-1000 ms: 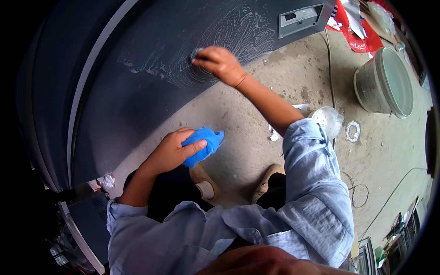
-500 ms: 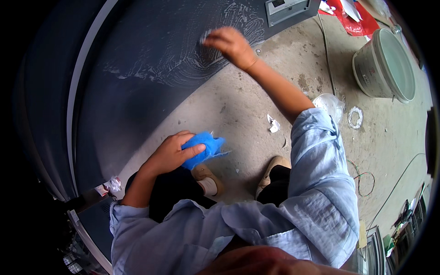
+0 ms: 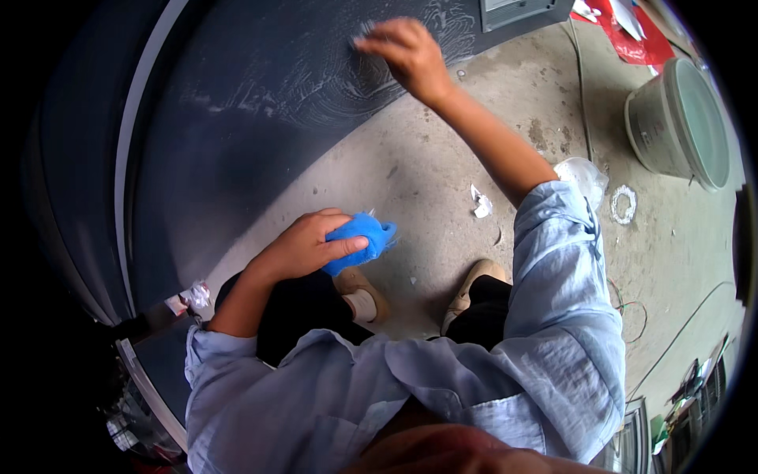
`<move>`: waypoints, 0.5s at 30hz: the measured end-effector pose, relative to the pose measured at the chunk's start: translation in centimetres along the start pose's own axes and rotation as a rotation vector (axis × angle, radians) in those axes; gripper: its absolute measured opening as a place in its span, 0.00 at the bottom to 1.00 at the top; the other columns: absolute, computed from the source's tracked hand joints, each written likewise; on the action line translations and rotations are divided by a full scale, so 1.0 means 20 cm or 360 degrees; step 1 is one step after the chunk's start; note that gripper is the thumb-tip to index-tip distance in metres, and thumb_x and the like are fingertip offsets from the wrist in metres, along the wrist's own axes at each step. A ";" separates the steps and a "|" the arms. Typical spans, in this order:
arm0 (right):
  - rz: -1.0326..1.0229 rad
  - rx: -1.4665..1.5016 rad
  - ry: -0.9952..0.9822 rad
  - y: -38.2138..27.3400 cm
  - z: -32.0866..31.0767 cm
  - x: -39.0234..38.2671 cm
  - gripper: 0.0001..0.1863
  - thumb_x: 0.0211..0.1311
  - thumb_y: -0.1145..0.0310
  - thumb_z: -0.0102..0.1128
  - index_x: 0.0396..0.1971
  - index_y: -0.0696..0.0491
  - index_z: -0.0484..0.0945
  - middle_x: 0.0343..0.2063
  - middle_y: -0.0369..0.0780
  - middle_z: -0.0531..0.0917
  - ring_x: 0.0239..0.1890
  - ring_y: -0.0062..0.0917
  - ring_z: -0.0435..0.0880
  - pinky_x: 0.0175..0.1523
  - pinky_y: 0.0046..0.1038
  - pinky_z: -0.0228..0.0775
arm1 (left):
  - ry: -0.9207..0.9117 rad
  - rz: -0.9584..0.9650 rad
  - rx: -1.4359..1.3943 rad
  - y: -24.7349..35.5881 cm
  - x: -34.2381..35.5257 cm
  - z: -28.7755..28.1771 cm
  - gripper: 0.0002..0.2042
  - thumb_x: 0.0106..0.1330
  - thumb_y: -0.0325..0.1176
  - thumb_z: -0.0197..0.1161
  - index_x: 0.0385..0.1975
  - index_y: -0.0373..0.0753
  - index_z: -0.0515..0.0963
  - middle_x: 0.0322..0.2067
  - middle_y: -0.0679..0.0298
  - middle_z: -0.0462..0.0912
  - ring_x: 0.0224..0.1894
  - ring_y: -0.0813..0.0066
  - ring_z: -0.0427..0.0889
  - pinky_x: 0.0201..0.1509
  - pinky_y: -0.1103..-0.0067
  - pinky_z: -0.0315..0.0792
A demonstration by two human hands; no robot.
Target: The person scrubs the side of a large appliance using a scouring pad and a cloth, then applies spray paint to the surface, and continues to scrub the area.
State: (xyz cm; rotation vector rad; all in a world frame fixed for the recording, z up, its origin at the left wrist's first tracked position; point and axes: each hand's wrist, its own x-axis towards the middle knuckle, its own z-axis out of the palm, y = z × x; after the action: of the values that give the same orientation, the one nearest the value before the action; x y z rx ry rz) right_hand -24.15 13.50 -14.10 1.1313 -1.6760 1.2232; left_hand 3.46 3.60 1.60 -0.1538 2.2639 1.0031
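The blue cloth (image 3: pixel 371 231) sits near the view's centre, the left hand (image 3: pixel 304 246) closed around it. Toward 11 o'clock spreads a dark panel (image 3: pixel 237 146) with whitish streaks (image 3: pixel 332 99); at 12 o'clock is the right hand (image 3: pixel 410 59), bent and blurred, so whether it grips anything cannot be told. At 2 o'clock a bucket (image 3: pixel 659 126) stands on the floor (image 3: pixel 442 174).

Remotely, I looked through the left one of two head-worn fisheye cameras, facing steeply down past the pale blue shirt (image 3: pixel 316 403) at the lower edge. The shirt lay near the lens, the left hand (image 3: pixel 304 246) and right hand (image 3: pixel 410 57) beyond it, and the concrete floor (image 3: pixel 426 182) farther below. The wide view took in the dark panel (image 3: pixel 213 158) at upper left and the bucket (image 3: pixel 657 126) at far right.
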 end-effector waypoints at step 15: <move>-0.0465 0.0109 -0.0135 -0.25 0.14 0.26 0.17 0.60 0.70 0.54 0.47 0.45 0.83 0.53 0.29 0.79 0.55 0.27 0.77 0.55 0.28 0.75 | -0.0130 0.0069 0.0056 0.07 -0.10 -0.01 0.21 0.64 0.50 0.63 0.37 0.34 0.80 0.33 0.56 0.77 0.34 0.61 0.77 0.41 0.71 0.71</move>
State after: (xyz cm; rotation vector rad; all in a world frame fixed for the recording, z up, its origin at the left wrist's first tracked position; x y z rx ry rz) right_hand -21.30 8.83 -8.59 1.4312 -1.4748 1.0652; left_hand 4.45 4.16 3.73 -0.0482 2.2171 0.9737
